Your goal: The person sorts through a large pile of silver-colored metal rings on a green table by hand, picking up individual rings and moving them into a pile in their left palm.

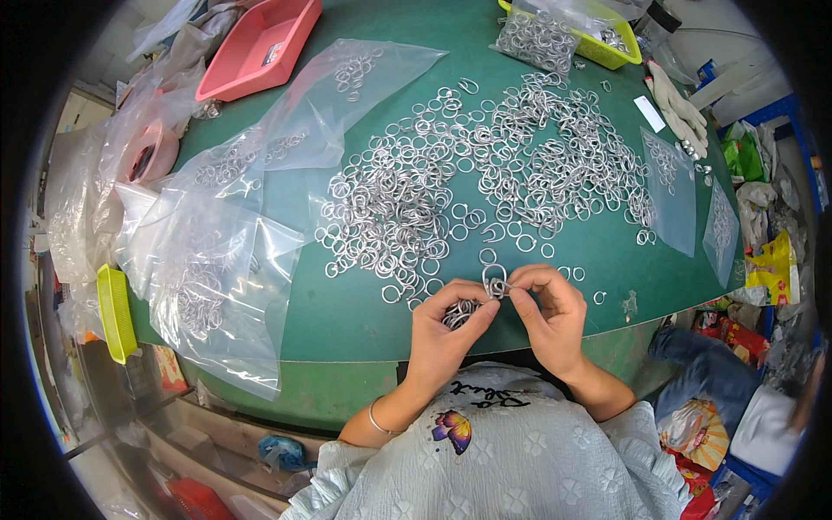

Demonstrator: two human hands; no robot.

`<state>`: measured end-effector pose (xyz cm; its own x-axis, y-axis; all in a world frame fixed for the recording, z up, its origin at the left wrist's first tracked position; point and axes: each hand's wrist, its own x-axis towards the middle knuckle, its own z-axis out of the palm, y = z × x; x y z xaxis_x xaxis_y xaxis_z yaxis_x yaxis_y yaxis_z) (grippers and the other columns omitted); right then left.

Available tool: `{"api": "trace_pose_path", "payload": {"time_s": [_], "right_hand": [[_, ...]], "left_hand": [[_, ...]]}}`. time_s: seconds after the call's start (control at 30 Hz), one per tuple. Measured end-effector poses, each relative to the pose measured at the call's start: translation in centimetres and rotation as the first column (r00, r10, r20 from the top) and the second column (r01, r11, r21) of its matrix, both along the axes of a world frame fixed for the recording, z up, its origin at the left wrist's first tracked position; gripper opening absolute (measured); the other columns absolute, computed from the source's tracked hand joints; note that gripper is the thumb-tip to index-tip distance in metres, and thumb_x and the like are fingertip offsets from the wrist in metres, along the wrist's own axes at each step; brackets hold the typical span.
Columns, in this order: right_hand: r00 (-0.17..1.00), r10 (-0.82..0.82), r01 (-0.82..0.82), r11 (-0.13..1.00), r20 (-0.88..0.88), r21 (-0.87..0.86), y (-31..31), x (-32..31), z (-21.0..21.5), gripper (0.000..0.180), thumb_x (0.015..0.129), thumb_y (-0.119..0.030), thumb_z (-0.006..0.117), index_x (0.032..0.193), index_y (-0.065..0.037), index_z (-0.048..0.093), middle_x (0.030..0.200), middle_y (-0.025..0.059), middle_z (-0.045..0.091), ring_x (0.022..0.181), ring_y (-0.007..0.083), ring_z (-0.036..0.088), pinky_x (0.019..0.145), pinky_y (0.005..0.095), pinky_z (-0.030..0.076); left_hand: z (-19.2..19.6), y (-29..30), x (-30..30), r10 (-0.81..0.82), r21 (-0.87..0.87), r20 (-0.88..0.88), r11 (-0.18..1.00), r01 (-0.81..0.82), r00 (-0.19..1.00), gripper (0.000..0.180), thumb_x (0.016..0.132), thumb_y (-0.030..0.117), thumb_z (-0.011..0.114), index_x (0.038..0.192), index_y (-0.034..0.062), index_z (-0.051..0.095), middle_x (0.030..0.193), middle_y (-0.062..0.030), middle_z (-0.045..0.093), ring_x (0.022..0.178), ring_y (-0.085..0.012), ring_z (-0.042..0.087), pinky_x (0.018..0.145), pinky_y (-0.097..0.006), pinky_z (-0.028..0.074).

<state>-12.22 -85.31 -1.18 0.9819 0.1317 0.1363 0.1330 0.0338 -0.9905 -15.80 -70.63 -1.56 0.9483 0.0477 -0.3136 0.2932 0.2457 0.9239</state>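
Observation:
My left hand [438, 340] is closed around a bunch of silver metal rings [460, 314], partly hidden by its fingers. Between the two hands, at the near edge of the green table, a few more metal rings [495, 286] stick up from the fingertips. My right hand [555, 319] pinches at this same small cluster with thumb and forefinger; exactly which ring it grips is hard to make out. Just beyond the hands, loose rings lie in a left heap [390, 204] and a right heap [563, 160] that run into each other.
Clear plastic bags with rings [204, 295] cover the table's left side. Smaller bags [667, 186] lie at the right, near a white glove [676, 108]. A pink tray [260, 52] sits far left, a yellow-green basket [611, 54] far right. The green table [347, 334] ends at my body.

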Motion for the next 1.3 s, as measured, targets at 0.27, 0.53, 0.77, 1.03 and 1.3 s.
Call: {"api": "trace_pose_path", "payload": {"time_s": [0.27, 0.53, 0.77, 1.03, 1.3], "right_hand": [[0.873, 0.343, -0.183, 0.889, 0.347, -0.42, -1.4, 1.6, 1.8, 0.011, 0.076, 0.006, 0.066, 0.086, 0.001, 0.062, 0.084, 0.0102, 0.063, 0.08, 0.022, 0.058, 0.07, 0.0304, 0.046], [0.842, 0.36, 0.116, 0.606, 0.402, -0.787, -0.6, 6.4, -0.6, 0.025, 0.073, -0.002, 0.067, 0.098, -0.002, 0.065, 0.106, 0.0071, 0.059, 0.095, 0.0259, 0.053, 0.081, 0.037, 0.041], [0.874, 0.29, 0.093, 0.689, 0.39, -0.719, -1.1, 6.4, -0.7, 0.019, 0.074, -0.006, 0.069, 0.091, -0.004, 0.062, 0.102, 0.0064, 0.06, 0.098, 0.0257, 0.053, 0.085, 0.037, 0.037], [0.874, 0.412, -0.216, 0.805, 0.258, -0.553, -2.4, 6.0, 1.6, 0.029, 0.076, -0.008, 0.069, 0.104, -0.003, 0.064, 0.108, 0.0108, 0.062, 0.102, 0.0282, 0.056, 0.091, 0.0387, 0.041], [0.837, 0.493, 0.044, 0.372, 0.237, -0.927, -1.6, 8.7, -0.8, 0.048, 0.075, -0.019, 0.072, 0.12, -0.01, 0.057, 0.134, 0.017, 0.043, 0.127, 0.0377, 0.035, 0.103, 0.0507, 0.028]], "left_hand": [[-2.1, 1.3, 0.1, -0.23, -0.87, -0.175, 0.491, -0.041, 0.957, 0.051, 0.093, 0.03, 0.056, 0.132, 0.0007, 0.043, 0.114, -0.0166, 0.06, 0.096, -0.0268, 0.065, 0.071, -0.035, 0.059], [-1.6, 0.8, 0.2, -0.269, -0.756, -0.088, 0.645, 0.111, 0.959, 0.046, 0.096, 0.032, 0.045, 0.126, -0.003, 0.047, 0.119, -0.0258, 0.053, 0.097, -0.038, 0.062, 0.073, -0.043, 0.059], [-4.2, 1.2, -0.8, -0.265, -0.655, -0.094, 0.742, 0.141, 0.96, 0.048, 0.096, 0.038, 0.047, 0.124, 0.0001, 0.049, 0.116, -0.0218, 0.056, 0.101, -0.031, 0.061, 0.074, -0.04, 0.058], [-2.1, -0.3, 0.5, -0.093, -0.795, -0.238, 0.59, -0.139, 0.967, 0.033, 0.092, 0.02, 0.057, 0.12, 0.002, 0.051, 0.113, -0.0153, 0.061, 0.093, -0.0223, 0.065, 0.073, -0.032, 0.059], [-1.8, 1.7, -0.4, -0.023, -0.721, -0.212, 0.679, -0.14, 0.977, 0.025, 0.089, 0.012, 0.06, 0.112, 0.0044, 0.055, 0.106, -0.0157, 0.06, 0.088, -0.0224, 0.062, 0.061, -0.026, 0.059]]}}
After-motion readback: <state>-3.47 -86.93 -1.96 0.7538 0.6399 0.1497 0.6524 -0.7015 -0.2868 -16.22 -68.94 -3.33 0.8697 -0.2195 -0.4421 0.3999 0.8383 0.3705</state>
